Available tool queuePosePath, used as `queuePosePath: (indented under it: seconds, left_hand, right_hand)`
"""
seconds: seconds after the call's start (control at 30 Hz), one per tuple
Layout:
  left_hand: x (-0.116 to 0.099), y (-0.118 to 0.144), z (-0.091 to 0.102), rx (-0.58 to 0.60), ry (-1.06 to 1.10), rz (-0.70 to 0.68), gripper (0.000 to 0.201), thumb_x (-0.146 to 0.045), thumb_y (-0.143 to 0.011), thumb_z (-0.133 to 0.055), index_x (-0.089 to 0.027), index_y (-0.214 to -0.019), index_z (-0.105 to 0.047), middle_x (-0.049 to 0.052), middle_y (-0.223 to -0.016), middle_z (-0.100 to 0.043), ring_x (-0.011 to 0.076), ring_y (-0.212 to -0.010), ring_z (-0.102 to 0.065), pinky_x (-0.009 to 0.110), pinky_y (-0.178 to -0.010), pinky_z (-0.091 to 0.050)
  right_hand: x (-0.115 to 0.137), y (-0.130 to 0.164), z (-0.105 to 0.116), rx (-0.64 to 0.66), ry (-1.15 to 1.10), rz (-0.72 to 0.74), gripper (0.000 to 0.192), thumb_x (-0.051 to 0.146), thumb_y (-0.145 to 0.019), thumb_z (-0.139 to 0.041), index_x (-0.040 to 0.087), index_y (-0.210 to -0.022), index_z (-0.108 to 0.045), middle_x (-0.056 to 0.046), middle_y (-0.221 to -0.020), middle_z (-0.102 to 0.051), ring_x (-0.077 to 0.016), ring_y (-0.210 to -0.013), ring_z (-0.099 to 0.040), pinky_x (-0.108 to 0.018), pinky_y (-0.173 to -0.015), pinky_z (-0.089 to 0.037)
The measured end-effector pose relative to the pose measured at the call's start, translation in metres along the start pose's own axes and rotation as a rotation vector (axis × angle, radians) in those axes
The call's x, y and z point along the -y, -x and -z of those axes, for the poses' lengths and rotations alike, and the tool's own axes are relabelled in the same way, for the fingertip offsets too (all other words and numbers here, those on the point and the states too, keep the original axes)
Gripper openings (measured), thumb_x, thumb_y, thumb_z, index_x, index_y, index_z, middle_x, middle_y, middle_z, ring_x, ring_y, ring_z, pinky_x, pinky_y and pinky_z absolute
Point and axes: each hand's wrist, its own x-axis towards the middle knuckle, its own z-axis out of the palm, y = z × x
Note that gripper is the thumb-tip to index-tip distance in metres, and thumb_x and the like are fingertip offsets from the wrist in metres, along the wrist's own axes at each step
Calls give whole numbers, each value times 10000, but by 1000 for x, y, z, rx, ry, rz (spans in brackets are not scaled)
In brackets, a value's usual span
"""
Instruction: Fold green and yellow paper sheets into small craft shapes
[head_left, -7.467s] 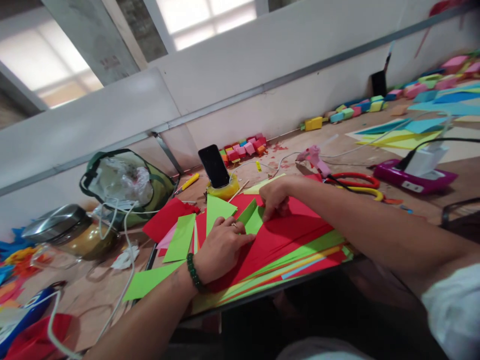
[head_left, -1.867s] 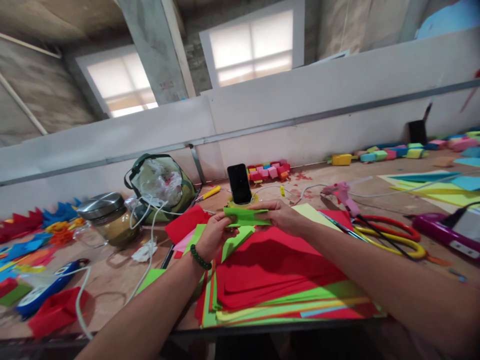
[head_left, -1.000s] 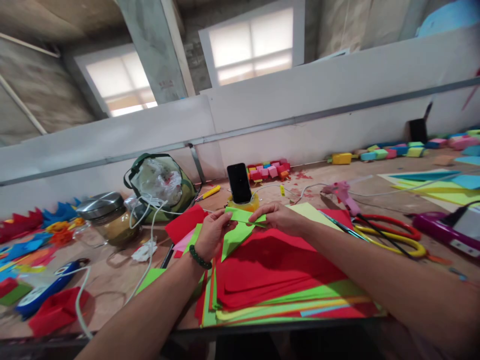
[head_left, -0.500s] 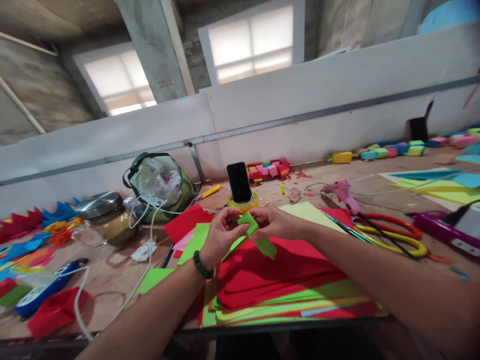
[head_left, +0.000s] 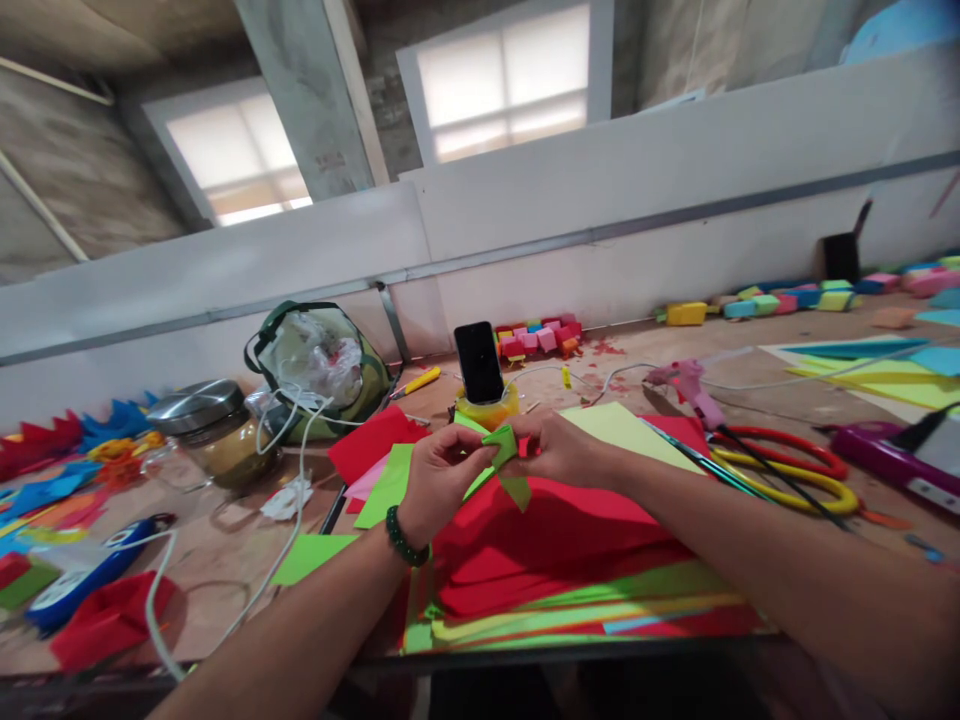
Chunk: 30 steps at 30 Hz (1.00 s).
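Between both hands a green strip (head_left: pixel 516 490), of felt or paper, is held above a stack of coloured sheets; its upper end is folded into a loop. My left hand (head_left: pixel 448 475), with a dark beaded bracelet at the wrist, pinches the loop between thumb and finger. My right hand (head_left: pixel 559 450) grips the strip from the other side, its fingertips partly hidden behind the green. Below lies a red sheet (head_left: pixel 555 560) on top of the stack, over green, yellow and orange layers.
Scissors with red and yellow handles (head_left: pixel 787 475) and a pink glue gun (head_left: pixel 690 385) lie to the right. Behind the hands stands a phone (head_left: pixel 478 362). On the left are a glass jar (head_left: pixel 214 430), a camouflage bag (head_left: pixel 322 370) and a white cable (head_left: pixel 304 480).
The green strip's upper part has been bent over into a rounder loop, and its hanging tail has swung left and looks shorter. My right hand has turned slightly.
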Motion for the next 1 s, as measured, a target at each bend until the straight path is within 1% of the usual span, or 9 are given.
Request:
queuePosePath:
  seconds: [0.1, 0.23, 0.3, 0.4, 0.47, 0.53, 0.67, 0.83, 1.0]
  left_hand:
    - [-1, 1, -1, -1, -64, -40, 154, -269, -677, -766, -152, -689, -667, 6, -645, -632, 111, -590, -554, 210, -572, -454]
    - [-2, 4, -1, -22, -120, -86, 152, -271, -684, -766, -160, -708, -665, 10, -655, -625, 126, -607, -570, 217, -581, -466]
    - [-3, 6, -1, -7, -110, -87, 155, -273, -688, -765, -165, -758, -679, 21, -701, -637, 135, -628, -583, 222, -592, -473]
    - [-5, 10, 1, 49, -98, -107, 160, -293, -762, -699, -173, -868, -707, 56, -829, -656, 161, -719, -607, 240, -649, -493]
    - [-6, 12, 2, 76, -85, -137, 182, -298, -793, -658, -182, -919, -720, 73, -896, -657, 182, -787, -613, 254, -692, -502]
    - [-6, 12, 3, 78, -102, -173, 197, -271, -776, -671, -187, -946, -725, 76, -917, -657, 188, -814, -612, 253, -713, -505]
    - [-4, 10, 3, 48, -190, -212, 145, -217, -747, -692, -173, -884, -710, 56, -842, -652, 156, -730, -616, 230, -670, -510]
    - [-3, 10, -1, 35, -166, -139, 84, -217, -723, -714, -171, -773, -664, 28, -729, -636, 146, -636, -617, 232, -613, -513]
    - [-4, 11, -2, 21, -96, -68, 106, -224, -681, -751, -174, -725, -669, 28, -703, -639, 151, -625, -618, 243, -615, -514]
  right_hand:
    - [4, 1, 1, -21, 16, -2, 123, 215, -712, -677, 145, -811, -660, 24, -655, -583, -97, -572, -465, -211, -538, -367]
    - [3, -1, 5, 4, -39, 22, 179, 304, -755, -672, 145, -836, -689, -1, -691, -634, -118, -614, -521, -222, -573, -406]
    - [-1, -2, 7, 29, -36, 36, 200, 330, -784, -654, 148, -848, -705, -22, -749, -668, -142, -682, -567, -239, -633, -440]
    - [-6, -2, 10, 34, -34, 34, 236, 340, -813, -631, 152, -926, -719, -33, -820, -688, -159, -747, -597, -253, -684, -461]
    - [-7, -1, 11, 38, -46, 31, 253, 342, -820, -622, 153, -953, -723, -30, -836, -688, -160, -761, -601, -249, -691, -463]
    - [-6, 0, 13, 50, -55, 24, 263, 343, -821, -617, 146, -956, -727, -26, -824, -685, -155, -747, -598, -240, -672, -461]
    - [-3, 0, 13, 72, -99, -1, 260, 354, -814, -624, 144, -922, -732, -26, -795, -685, -148, -706, -600, -239, -645, -475]
    - [1, -1, 8, 35, -293, -74, 233, 361, -765, -678, 156, -873, -700, -15, -757, -681, -133, -667, -626, -231, -627, -514]
    - [1, -1, 4, -11, -311, -102, 226, 377, -733, -701, 164, -808, -693, 0, -698, -667, -127, -628, -625, -229, -603, -518]
